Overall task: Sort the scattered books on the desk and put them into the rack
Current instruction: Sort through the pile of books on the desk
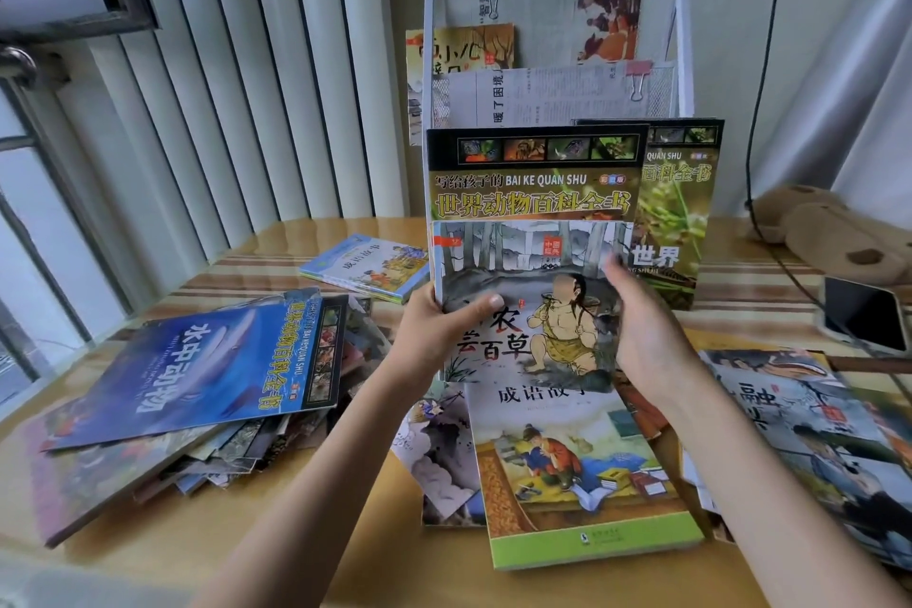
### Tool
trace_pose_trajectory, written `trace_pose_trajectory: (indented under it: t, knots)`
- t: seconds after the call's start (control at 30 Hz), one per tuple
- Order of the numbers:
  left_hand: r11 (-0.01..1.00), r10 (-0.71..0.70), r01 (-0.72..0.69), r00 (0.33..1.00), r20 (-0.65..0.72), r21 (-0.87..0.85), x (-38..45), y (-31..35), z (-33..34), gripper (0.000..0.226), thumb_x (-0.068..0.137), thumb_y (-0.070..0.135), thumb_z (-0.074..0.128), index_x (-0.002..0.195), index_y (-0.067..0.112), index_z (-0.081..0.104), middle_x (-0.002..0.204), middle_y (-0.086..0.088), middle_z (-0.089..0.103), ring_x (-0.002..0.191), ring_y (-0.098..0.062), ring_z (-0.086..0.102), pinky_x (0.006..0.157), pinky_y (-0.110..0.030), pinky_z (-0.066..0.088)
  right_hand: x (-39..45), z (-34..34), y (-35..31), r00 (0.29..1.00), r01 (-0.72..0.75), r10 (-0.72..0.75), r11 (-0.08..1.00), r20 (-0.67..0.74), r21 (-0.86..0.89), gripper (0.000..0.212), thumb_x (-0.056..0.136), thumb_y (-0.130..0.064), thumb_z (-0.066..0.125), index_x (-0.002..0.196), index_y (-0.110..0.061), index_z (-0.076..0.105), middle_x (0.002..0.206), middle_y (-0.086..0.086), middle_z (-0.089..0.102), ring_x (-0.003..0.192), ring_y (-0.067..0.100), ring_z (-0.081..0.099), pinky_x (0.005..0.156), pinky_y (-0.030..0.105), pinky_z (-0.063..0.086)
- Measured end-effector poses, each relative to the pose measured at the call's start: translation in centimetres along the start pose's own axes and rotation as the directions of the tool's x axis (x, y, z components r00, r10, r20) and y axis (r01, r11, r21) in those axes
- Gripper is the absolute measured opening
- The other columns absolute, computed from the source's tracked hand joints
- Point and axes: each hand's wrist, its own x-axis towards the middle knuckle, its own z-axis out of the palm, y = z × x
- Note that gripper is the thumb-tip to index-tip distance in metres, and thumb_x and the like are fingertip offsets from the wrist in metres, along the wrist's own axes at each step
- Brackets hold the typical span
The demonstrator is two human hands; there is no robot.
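Above the middle of the desk (306, 533), both hands hold a thin picture book (530, 306) upright, just in front of the white wire rack (552, 15) at the far side. Left hand (434, 336) grips the book's left edge with the thumb curled over the cover; right hand (646, 336) clasps the right edge, fingers wrapped behind (their tips are hidden).

Risks, as I judge them: the book is a limp, glossy paperback, so it could bow or slide out of a light grip. Two tall animal encyclopedias (538, 173) already stand in the rack's lowest tier, leaning slightly; pushing another volume in could tip them forward onto the desk. The rack is light mesh and tube, and a shove might rock it.

To the left, a blue ocean book (207, 370) tops a fanned, slippery heap. Nearest, a thicker green-edged storybook (582, 474) lies flat over loose covers. On the right lies another ink-style picture book (809, 430), with a phone (863, 311) and a soft plush toy (829, 222) beyond it, at the far right.
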Motion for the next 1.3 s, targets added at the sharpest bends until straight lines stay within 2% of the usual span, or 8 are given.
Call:
trace_pose_trajectory:
  t: [0.2, 0.4, 0.57, 0.7, 0.8, 0.97, 1.1, 1.3]
  knots:
    - [0.997, -0.074, 0.077, 0.989, -0.125, 0.02, -0.2, -1.7, 0.5, 0.014, 0.084, 0.028, 0.07, 0.09, 0.015, 0.072, 0.09, -0.009, 0.075, 0.083, -0.02, 0.071, 0.078, -0.038, 0.056, 1.2, -0.6, 0.2, 0.972, -0.033, -0.003, 0.989, -0.236, -0.146, 0.049, 0.056, -0.055, 0.075, 0.09, -0.025, 0.057, 0.093, -0.013, 0.064, 0.085, 0.005, 0.054, 0.084, 0.03, 0.038]
    - [0.99, -0.129, 0.11, 0.96, -0.247, -0.092, 0.3, -2.4, 0.1, 0.014, 0.087, 0.027, 0.067, 0.092, 0.015, 0.071, 0.087, -0.004, 0.076, 0.081, -0.02, 0.072, 0.073, -0.033, 0.059, 2.3, -2.7, -0.3, 0.935, 0.0, -0.053, 0.989, -0.351, -0.151, 0.036, 0.08, -0.061, 0.056, 0.106, -0.036, 0.061, 0.105, -0.019, 0.061, 0.093, 0.006, 0.058, 0.075, 0.026, 0.046]
    - [0.934, -0.259, 0.145, 0.903, -0.342, -0.326, 1.0, -2.9, -2.6, 0.026, 0.087, 0.025, 0.064, 0.105, 0.007, 0.063, 0.088, -0.009, 0.075, 0.076, -0.022, 0.072, 0.067, -0.032, 0.06, 5.1, -7.5, -2.5, 0.765, 0.136, -0.292, 0.944, -0.573, -0.3, 0.022, 0.09, -0.045, 0.055, 0.098, -0.025, 0.058, 0.079, -0.014, 0.058, 0.068, 0.001, 0.053, 0.052, 0.019, 0.039]
    - [0.891, -0.325, 0.154, 0.874, -0.362, -0.428, 1.8, -3.3, -2.8, 0.044, 0.091, 0.024, 0.061, 0.129, 0.004, 0.051, 0.117, -0.018, 0.066, 0.101, -0.031, 0.066, 0.089, -0.045, 0.054, 8.2, -10.4, -1.8, 0.701, 0.091, -0.283, 0.946, -0.655, -0.311, 0.042, 0.089, -0.04, 0.059, 0.121, -0.013, 0.057, 0.115, 0.001, 0.061, 0.101, 0.018, 0.056, 0.077, 0.024, 0.045]
    - [0.905, -0.325, 0.181, 0.879, -0.349, -0.386, 1.8, -3.7, -2.5, 0.032, 0.09, 0.026, 0.063, 0.115, 0.006, 0.063, 0.103, -0.014, 0.073, 0.093, -0.03, 0.07, 0.082, -0.04, 0.057, 10.6, -10.9, -1.5, 0.715, 0.031, -0.244, 0.947, -0.656, -0.319, 0.057, 0.084, -0.046, 0.062, 0.129, -0.013, 0.051, 0.132, 0.004, 0.055, 0.118, 0.023, 0.051, 0.096, 0.034, 0.042]
    - [0.915, -0.302, 0.186, 0.904, -0.302, -0.359, 1.7, -3.7, -2.2, 0.029, 0.075, 0.031, 0.069, 0.097, 0.011, 0.069, 0.09, -0.01, 0.076, 0.079, -0.025, 0.073, 0.06, -0.028, 0.057, 12.4, -10.6, -0.7, 0.698, 0.092, -0.301, 0.937, -0.649, -0.336, 0.034, 0.073, -0.043, 0.075, 0.098, -0.023, 0.061, 0.104, 0.0, 0.068, 0.089, 0.017, 0.062, 0.079, 0.035, 0.052]
    - [0.909, -0.301, 0.177, 0.905, -0.3, -0.378, 1.8, -3.8, -2.2, 0.031, 0.07, 0.033, 0.071, 0.094, 0.013, 0.07, 0.09, -0.011, 0.075, 0.078, -0.025, 0.073, 0.058, -0.028, 0.057, 13.0, -10.3, 1.2, 0.683, 0.094, -0.409, 0.871, -0.606, -0.482, 0.067, 0.064, -0.04, 0.079, 0.117, -0.02, 0.042, 0.116, 0.007, 0.057, 0.105, 0.027, 0.057, 0.09, 0.047, 0.047]
    - [0.916, -0.289, 0.172, 0.91, -0.298, -0.363, 1.8, -3.9, -2.2, 0.03, 0.071, 0.033, 0.069, 0.094, 0.014, 0.07, 0.094, -0.011, 0.075, 0.081, -0.026, 0.073, 0.062, -0.031, 0.058, 12.1, -9.0, 1.5, 0.577, 0.009, -0.731, 0.453, -0.365, -0.892, 0.099, 0.057, -0.054, 0.078, 0.137, -0.021, 0.03, 0.14, 0.016, 0.036, 0.125, 0.03, 0.033, 0.1, 0.044, 0.029]
